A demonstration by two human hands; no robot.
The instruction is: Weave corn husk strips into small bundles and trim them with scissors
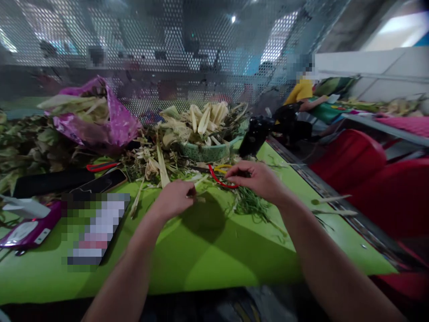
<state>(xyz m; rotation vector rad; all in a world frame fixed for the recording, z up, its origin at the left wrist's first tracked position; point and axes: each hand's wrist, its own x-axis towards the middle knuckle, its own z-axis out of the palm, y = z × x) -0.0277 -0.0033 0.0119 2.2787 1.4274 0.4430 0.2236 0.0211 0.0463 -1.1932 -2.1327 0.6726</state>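
My left hand rests on the green table with its fingers curled in a pinch on a thin pale stalk. My right hand lies just to its right, fingers bent down over red-handled scissors and a heap of thin green stems. Whether it grips the scissors or a stem is hidden by the fingers. Behind both hands stands a teal basket piled with pale petals and husks.
A purple plastic bag of plant trimmings lies at the back left. Phones and a purple device lie at the left. A black bottle stands by the basket. Another person in yellow sits beyond; red seats stand right.
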